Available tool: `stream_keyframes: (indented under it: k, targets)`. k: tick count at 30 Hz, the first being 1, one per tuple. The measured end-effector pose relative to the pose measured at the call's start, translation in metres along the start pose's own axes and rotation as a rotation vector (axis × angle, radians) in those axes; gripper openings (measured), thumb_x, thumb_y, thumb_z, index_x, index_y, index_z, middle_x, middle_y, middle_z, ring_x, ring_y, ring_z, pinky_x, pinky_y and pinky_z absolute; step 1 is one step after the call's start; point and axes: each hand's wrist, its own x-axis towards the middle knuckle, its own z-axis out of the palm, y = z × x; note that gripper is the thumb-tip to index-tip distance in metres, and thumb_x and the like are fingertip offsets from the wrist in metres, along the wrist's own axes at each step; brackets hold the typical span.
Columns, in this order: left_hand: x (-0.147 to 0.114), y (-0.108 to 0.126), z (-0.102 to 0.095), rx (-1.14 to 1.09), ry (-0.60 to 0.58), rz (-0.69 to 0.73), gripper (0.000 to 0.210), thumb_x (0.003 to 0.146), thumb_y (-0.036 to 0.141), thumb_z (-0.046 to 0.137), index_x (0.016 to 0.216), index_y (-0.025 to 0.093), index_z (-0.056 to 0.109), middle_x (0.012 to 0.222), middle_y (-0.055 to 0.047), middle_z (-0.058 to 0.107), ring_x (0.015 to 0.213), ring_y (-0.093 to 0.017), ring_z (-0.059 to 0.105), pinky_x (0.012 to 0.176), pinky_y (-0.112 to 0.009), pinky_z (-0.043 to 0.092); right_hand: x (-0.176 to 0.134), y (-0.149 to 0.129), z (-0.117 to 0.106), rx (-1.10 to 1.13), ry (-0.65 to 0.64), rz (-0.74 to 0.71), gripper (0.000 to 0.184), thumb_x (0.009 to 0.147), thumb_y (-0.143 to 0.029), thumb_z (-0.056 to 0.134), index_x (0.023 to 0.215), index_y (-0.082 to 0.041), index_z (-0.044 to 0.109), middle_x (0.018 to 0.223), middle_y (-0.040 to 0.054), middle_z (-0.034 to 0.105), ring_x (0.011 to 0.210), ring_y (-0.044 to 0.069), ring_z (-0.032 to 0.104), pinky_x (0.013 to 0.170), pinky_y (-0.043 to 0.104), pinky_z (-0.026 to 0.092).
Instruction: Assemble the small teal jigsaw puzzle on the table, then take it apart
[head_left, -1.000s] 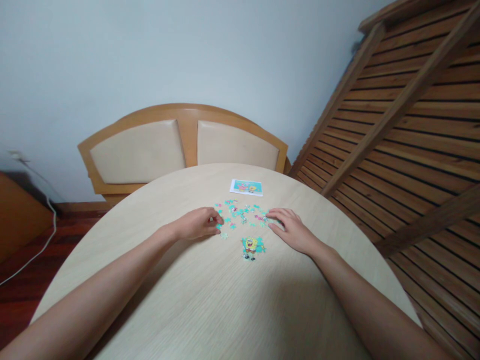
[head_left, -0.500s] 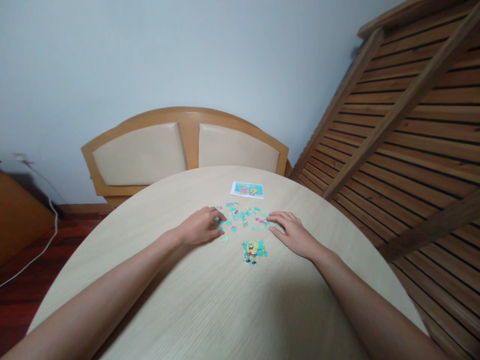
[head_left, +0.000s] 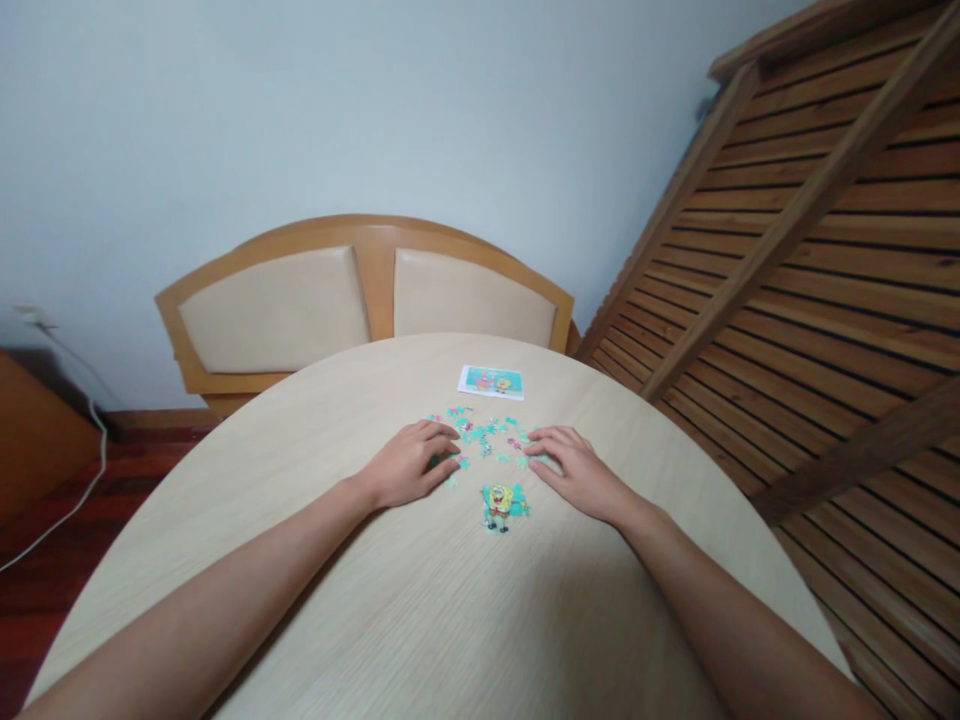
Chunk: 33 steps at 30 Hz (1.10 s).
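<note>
Loose jigsaw puzzle pieces, mostly turquoise with some pink, lie scattered between my two hands. At the left side of this scatter my left hand rests with fingers apart, its fingertips over a few pieces and partly covering them. My right hand lies at the right side, fingers spread, its tips touching or close to the nearest pieces. Neither hand shows a piece gripped in it. Nearer to me is a joined puzzle section with a yellow cartoon figure on turquoise.
Behind the pieces, a picture card lies flat on the round wooden table. A padded headboard stands past the table's far edge against the wall. A slatted wooden frame leans at the right. A white cable hangs at the left.
My left hand has shifted right and slightly toward me, covering different pieces. My right hand has moved slightly left. The camera view has shifted a little.
</note>
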Motion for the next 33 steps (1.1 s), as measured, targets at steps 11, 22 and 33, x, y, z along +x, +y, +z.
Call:
stream_keyframes:
  k: [11, 22, 33]
  targets:
    - [0.0017, 0.0079, 0.0042, 0.06, 0.002, -0.007, 0.037, 0.102, 0.041, 0.045, 0.13, 0.021, 0.057, 0.136, -0.01, 0.062, 0.129, -0.027, 0.054, 0.111, -0.047, 0.04, 0.0012, -0.0044, 0.0015, -0.017, -0.047, -0.013, 0.033, 0.098, -0.039, 0.056, 0.128, -0.03, 0.064, 0.134, 0.0086, 0.062, 0.125, 0.027, 0.052, 0.106, 0.05, 0.04]
    - [0.0016, 0.0052, 0.0095, 0.152, 0.002, -0.106, 0.045, 0.102, 0.045, 0.041, 0.134, 0.017, 0.056, 0.135, -0.013, 0.061, 0.126, -0.028, 0.054, 0.111, -0.047, 0.04, 0.0016, -0.006, 0.0026, -0.007, -0.049, 0.004, 0.03, 0.097, -0.038, 0.057, 0.125, -0.03, 0.066, 0.133, 0.0082, 0.064, 0.126, 0.027, 0.052, 0.107, 0.051, 0.041]
    - [0.0007, 0.0043, 0.0087, 0.115, -0.053, -0.076, 0.044, 0.101, 0.046, 0.043, 0.134, 0.02, 0.055, 0.143, -0.009, 0.057, 0.133, -0.029, 0.049, 0.114, -0.049, 0.036, 0.0015, -0.0059, 0.0029, 0.004, -0.043, 0.005, 0.031, 0.097, -0.039, 0.056, 0.125, -0.029, 0.066, 0.132, 0.0084, 0.064, 0.125, 0.026, 0.053, 0.106, 0.048, 0.042]
